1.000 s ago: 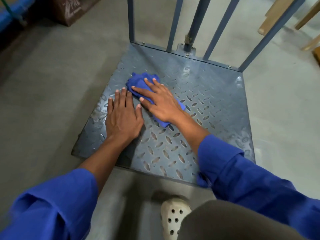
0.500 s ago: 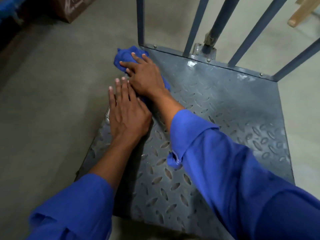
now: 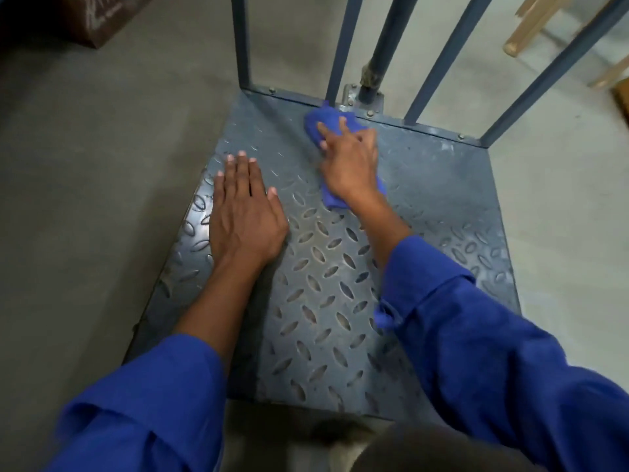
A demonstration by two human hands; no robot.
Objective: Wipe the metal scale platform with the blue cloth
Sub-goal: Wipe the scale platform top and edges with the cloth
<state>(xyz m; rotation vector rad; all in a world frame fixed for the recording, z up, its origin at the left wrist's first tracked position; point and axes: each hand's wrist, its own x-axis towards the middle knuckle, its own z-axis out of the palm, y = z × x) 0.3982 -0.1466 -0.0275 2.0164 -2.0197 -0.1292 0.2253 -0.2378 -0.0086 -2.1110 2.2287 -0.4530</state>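
The metal scale platform (image 3: 442,206) is a grey square plate with a raised diamond tread, lying low on the concrete floor. The blue cloth (image 3: 325,122) is bunched at the platform's far edge, near the base of the centre post. My right hand (image 3: 350,161) lies flat on top of the cloth and presses it against the plate, covering its middle part. On the left part of the plate my left hand (image 3: 243,212) rests palm down, fingers together and holding nothing.
A frame of grey-blue bars (image 3: 343,46) and a round post (image 3: 388,46) rises from the platform's far edge, right behind the cloth. Bare concrete floor lies all around. A brown box (image 3: 102,18) stands at the far left, and pale wooden legs (image 3: 534,22) at the far right.
My right hand has slid the cloth from the platform's far left corner rightward along the far edge to the centre post. My left hand has stayed flat on the left side.
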